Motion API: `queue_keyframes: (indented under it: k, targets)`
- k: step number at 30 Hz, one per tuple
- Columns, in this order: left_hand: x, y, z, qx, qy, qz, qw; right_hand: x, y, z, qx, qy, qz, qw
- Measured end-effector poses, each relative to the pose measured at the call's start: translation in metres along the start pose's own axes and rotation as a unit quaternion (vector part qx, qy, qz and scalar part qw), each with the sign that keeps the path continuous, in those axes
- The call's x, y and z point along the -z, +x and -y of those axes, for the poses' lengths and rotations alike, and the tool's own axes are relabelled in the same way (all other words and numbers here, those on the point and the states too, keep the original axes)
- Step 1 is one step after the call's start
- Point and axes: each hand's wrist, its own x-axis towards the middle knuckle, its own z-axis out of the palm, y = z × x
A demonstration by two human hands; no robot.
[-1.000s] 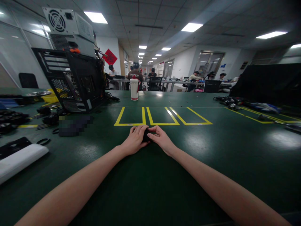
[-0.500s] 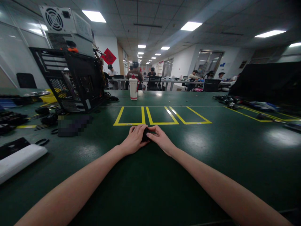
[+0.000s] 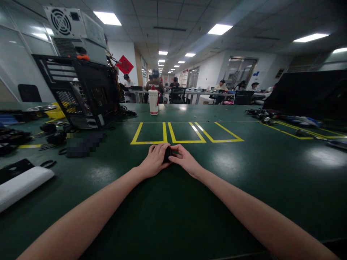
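A small black object (image 3: 167,155) is between my two hands, low over the green table (image 3: 168,216); its kind cannot be made out. My left hand (image 3: 155,160) is wrapped around it from the left, fingers over its top and thumb at its lower side. From the right, my right hand (image 3: 187,160) pinches at the object's side with thumb and fingertips. Much of the object is hidden by the left fingers. Just beyond the hands, yellow tape (image 3: 188,142) marks several outlines on the tabletop.
To the left stands an open black computer case (image 3: 81,90) with power supplies (image 3: 77,27) stacked on it. A white cup (image 3: 153,102) is at the back. Cables (image 3: 55,135) and a white long object (image 3: 25,186) lie left; tools and a black cover (image 3: 309,94) are right. People sit beyond.
My right thumb has shifted slightly against the black object. Otherwise both hands stay in place, and the view has moved only a little.
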Motion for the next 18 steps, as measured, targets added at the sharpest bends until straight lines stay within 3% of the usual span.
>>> queue_keyframes:
  k: [8,12,18]
  targets:
    - [-0.0014,-0.0004,0.0013,-0.004,0.001,-0.004,1.000,-0.0017,0.0014,0.0001,-0.003,-0.025,-0.035,0.999]
    - [-0.0007,-0.0005,0.0006,-0.003,0.003,-0.004,1.000,-0.0007,0.0010,0.0018,-0.026,-0.021,-0.018,0.999]
    - [-0.0016,-0.0002,0.0003,0.001,0.007,-0.004,1.000,-0.0016,-0.0005,-0.0010,0.004,0.001,-0.013,1.000]
